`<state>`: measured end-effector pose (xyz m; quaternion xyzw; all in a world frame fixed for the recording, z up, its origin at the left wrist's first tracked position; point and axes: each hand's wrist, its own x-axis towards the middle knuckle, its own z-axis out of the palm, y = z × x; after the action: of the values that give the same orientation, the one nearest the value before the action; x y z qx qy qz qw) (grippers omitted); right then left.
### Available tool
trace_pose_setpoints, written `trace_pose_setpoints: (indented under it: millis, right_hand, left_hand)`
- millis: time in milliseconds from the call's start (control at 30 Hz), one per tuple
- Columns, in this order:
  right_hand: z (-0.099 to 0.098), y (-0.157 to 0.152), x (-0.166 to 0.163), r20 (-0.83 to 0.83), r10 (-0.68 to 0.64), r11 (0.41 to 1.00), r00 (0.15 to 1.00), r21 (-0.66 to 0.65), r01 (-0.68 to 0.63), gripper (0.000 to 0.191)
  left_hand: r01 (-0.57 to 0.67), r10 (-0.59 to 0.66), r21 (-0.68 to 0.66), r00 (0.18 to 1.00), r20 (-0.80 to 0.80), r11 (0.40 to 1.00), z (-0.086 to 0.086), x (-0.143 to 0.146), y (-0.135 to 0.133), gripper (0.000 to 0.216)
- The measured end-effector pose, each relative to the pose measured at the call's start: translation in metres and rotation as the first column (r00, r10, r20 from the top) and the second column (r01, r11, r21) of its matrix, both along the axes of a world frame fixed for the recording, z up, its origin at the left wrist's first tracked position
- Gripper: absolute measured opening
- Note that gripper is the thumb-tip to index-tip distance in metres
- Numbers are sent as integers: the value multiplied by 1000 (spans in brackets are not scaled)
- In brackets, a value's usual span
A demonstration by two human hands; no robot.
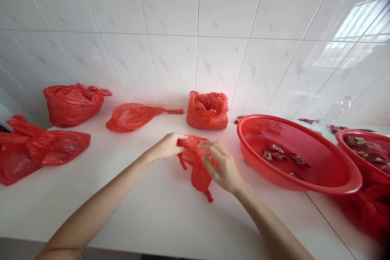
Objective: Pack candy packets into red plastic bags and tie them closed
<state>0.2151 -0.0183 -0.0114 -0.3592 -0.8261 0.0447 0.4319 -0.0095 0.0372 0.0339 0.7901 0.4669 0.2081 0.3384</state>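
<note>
Over the middle of the white counter, my left hand (168, 145) grips the upper left edge of a red plastic bag (199, 172), thumb and fingers closed on it. The bag is thin and crumpled, with its handles hanging loose at the left and at the bottom. My right hand (222, 166) is at the bag's right side, its fingers curved and somewhat blurred by motion. Whether those fingers pinch the plastic or only lie against it, I cannot tell.
A red perforated basket (258, 174) with several dark wrapped packets (276, 148) stands to the right, beside a second red basket (350, 134). Along the tiled wall are a filled red bag (207, 120), a flat red bag (131, 118) and a bulging one (73, 107). Another red bag (45, 150) lies far left.
</note>
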Motion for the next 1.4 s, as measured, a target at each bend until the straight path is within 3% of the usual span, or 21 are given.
trace_pose_setpoints:
  millis: [33, 100, 200, 267, 367, 433, 567, 733, 833, 933, 1067, 1233, 1400]
  right_hand:
    - [0, -5, -8, 110, 78, 997, 991, 17, -80, 26]
    - [-5, -9, -20, 298, 58, 996, 953, 43, -74, 23]
    - [-16, -7, -24, 429, -200, 980, 881, 99, 174, 23]
    - [-20, -3, -19, 417, -374, 926, 829, 114, 361, 25]
    - [-19, 2, -9, 375, -529, 841, 761, 111, 530, 27]
    - [-17, 3, -4, 393, -525, 841, 755, 98, 533, 25]
    - [-11, 1, -2, 404, -370, 914, 837, -4, 406, 23]
    - [-1, -7, -5, 311, -172, 962, 935, -151, 227, 37]
    - [0, -7, -5, 298, -128, 966, 946, -178, 186, 43]
    - [-6, -3, -5, 332, -140, 967, 933, -158, 201, 40]
    - [-19, 2, -4, 402, -166, 967, 901, -115, 229, 22]
    - [-33, 5, -5, 531, -221, 950, 818, -72, 303, 21]
    - [-34, 11, 0, 509, -381, 898, 772, 3, 440, 28]
  left_hand:
    - [-8, 8, 11, 1000, 4, 1000, 0, 0, 0, 53]
    - [-46, 47, 34, 999, -24, 998, 1, -1, 0, 62]
    - [-52, 47, -42, 992, -117, 998, 4, -6, -2, 76]
    - [-37, 22, -96, 988, -156, 995, 7, -9, -4, 79]
    - [7, -12, -36, 989, -150, 999, 8, -12, -9, 74]
    - [36, -35, 7, 989, -141, 999, 7, -13, -12, 72]
    - [40, -32, 44, 987, -158, 998, 7, -12, -21, 63]
    - [-11, 74, 287, 975, -211, 958, 10, 3, -29, 58]
    - [50, 38, 388, 976, -215, 921, 11, 15, -29, 47]
    - [150, -47, 409, 967, -251, 900, 4, 27, -27, 29]
    - [196, -48, 361, 923, -382, 912, -23, 45, -22, 21]
    - [38, 143, 325, 846, -514, 945, -57, 59, -6, 19]
    - [-71, 238, 338, 841, -485, 938, -60, 60, 13, 34]
